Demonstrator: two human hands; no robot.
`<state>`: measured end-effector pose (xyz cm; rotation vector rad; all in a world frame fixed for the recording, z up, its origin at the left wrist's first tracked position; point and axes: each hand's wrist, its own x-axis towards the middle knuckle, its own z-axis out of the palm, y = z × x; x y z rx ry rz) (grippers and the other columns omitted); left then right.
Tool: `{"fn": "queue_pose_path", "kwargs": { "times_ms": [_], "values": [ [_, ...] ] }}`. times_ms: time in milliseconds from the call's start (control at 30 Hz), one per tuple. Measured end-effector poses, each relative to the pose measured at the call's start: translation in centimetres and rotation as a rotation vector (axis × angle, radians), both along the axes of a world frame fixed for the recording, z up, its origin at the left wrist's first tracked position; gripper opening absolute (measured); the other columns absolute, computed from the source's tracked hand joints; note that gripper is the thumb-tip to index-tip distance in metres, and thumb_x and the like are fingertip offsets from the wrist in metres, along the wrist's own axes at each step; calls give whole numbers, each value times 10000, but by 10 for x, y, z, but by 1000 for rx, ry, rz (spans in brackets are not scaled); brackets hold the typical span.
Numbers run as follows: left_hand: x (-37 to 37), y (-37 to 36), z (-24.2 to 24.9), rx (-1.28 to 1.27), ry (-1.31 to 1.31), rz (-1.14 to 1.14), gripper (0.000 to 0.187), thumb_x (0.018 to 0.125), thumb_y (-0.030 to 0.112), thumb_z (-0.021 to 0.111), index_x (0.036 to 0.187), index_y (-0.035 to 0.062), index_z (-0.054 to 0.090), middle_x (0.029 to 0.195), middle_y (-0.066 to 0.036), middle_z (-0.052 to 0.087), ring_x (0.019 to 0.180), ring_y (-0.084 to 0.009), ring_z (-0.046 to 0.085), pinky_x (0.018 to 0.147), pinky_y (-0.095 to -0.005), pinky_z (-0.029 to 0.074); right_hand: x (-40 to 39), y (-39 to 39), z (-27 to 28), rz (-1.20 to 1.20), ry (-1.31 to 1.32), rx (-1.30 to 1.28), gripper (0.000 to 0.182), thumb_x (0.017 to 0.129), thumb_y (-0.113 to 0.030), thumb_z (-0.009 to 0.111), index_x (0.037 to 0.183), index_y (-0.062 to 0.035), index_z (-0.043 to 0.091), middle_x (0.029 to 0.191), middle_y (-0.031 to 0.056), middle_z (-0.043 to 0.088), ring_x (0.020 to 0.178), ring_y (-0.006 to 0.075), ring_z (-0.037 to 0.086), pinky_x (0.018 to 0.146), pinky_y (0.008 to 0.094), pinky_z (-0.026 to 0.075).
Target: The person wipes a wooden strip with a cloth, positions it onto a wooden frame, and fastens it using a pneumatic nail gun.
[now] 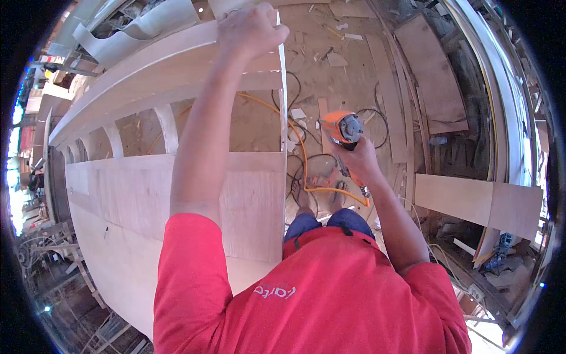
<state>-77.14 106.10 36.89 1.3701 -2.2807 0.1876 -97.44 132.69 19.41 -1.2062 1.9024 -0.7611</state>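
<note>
Right hand (359, 158) has its grip closed around the nailer (342, 125); left hand (250, 32) is clamped on the frame (135, 186). Ribs (167, 128) in place, gaps uncovered.

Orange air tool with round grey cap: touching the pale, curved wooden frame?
Apart. Head view shows brown floor between tool and frame.

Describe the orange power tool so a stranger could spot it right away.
Start at the big pale wooden structure, then look just right of it, to the person's right hand. The tool gripped there is chunky and orange with a round grey cap, unlike the thin orange hose looping nearby.
</note>
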Motion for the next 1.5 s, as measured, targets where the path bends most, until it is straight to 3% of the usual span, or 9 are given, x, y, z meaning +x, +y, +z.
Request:
{"fn": "queue_pose_path", "kwargs": {
  "times_ms": [267,333,367,433,567,633,767,833,1500],
  "values": [
    [1,-1,-1,16,20,-59,316,760,357,696,956,110,674,995,-120,711,1047,-340,667,976,-534,448,10,-7,40,94,15,8,394,836,-339,814,1048,-10,764,928,192,774,916,336,767,794,419,581],
    [2,-1,-1,22,-14,-47,306,756,351,695,946,113,668,981,-112,708,1043,-332,666,975,-528,445,9,-8,37,112,-4,-1,367,837,-303,842,1091,-48,770,914,107,787,880,225,768,774,389,575],
    [3,-2,-2,0,-8,-63,297,755,348,694,935,114,662,976,-109,705,1047,-324,663,977,-523,441,9,-8,37,114,-9,2,367,837,-303,842,1091,-48,770,914,107,787,880,225,768,774,389,575],
    [3,-3,-3,-23,-2,-81,288,755,346,692,925,116,655,972,-106,702,1052,-317,660,978,-518,438,7,-11,40,105,-66,-24,380,828,-343,824,1019,-20,770,849,188,760,896,334,769,763,417,584],
    [4,-4,-4,-20,-11,-98,301,762,343,688,943,105,661,1000,-116,703,1090,-305,652,997,-519,431,12,-15,45,82,-36,-117,362,829,-343,828,995,-28,769,845,181,758,890,330,770,760,409,585],
    [4,-3,-3,-70,-1,-114,310,763,343,687,954,100,667,1011,-124,705,1098,-306,651,1001,-522,430,16,-20,45,123,18,-238,327,850,-254,826,1069,-21,756,890,121,779,914,215,781,766,371,589],
    [5,0,3,30,27,-101,340,768,352,687,981,87,681,1037,-145,716,1095,-326,655,1006,-513,445,40,-22,67,99,62,-300,366,816,-227,835,1119,-44,740,893,133,770,902,278,781,755,388,593],
    [7,1,3,65,37,-103,346,768,355,688,984,84,684,1042,-154,718,1090,-336,657,1004,-509,452,54,-26,79,180,295,-450,531,755,-228,814,1257,-119,680,970,145,761,870,368,743,740,446,598],
    [7,4,9,109,21,-44,353,772,346,669,977,62,707,1057,-196,719,1091,-366,668,1028,-518,459,89,-40,83,249,555,-455,573,771,-256,795,1315,-159,643,1053,111,765,862,315,753,720,431,603]
  ]
}}
